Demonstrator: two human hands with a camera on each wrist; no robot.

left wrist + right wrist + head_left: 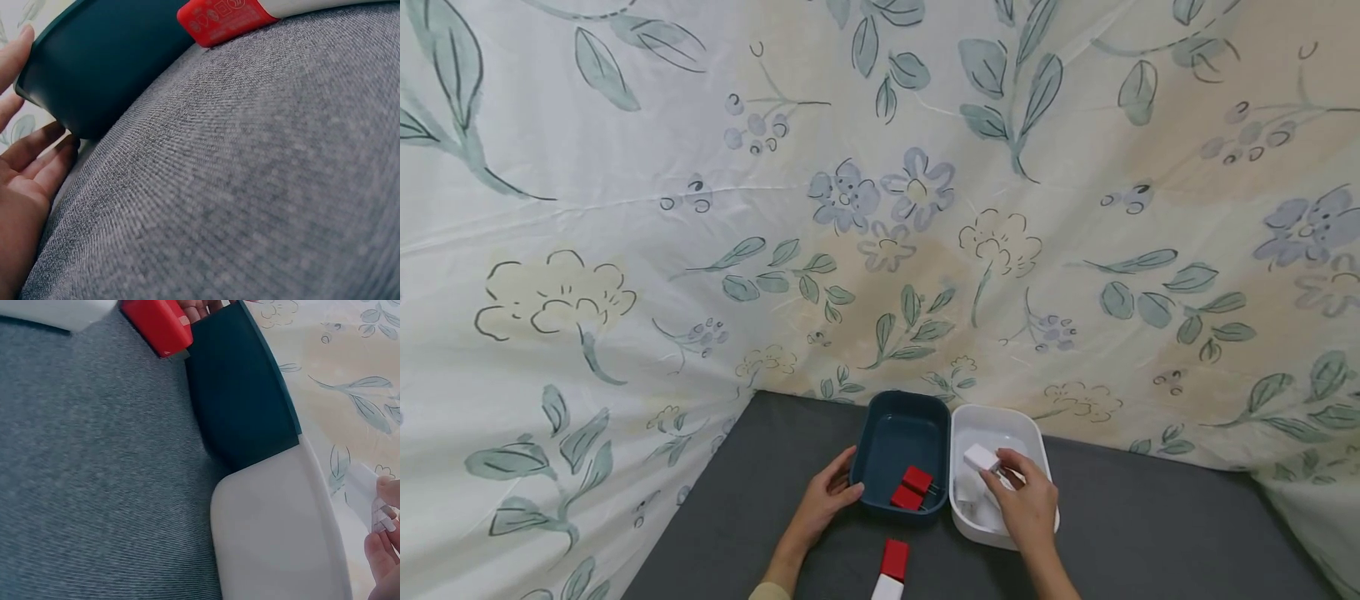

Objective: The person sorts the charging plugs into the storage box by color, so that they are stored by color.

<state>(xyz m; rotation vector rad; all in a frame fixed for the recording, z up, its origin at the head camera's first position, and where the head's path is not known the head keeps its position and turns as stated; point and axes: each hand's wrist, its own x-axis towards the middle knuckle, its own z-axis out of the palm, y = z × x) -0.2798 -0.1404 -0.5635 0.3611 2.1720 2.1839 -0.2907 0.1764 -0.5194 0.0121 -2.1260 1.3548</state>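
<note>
Near the table's far edge, left hand spread against a blue tray, the right hand pinches a plug over a white tray.

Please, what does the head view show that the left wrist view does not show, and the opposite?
Only the head view: the right hand pinching a white plug over the white box, and two red plugs inside the dark blue box.

Only the left wrist view: printed marks on the red block.

Both: the left hand touching the dark blue box, that red block beside a white piece, grey cloth, patterned fabric.
</note>
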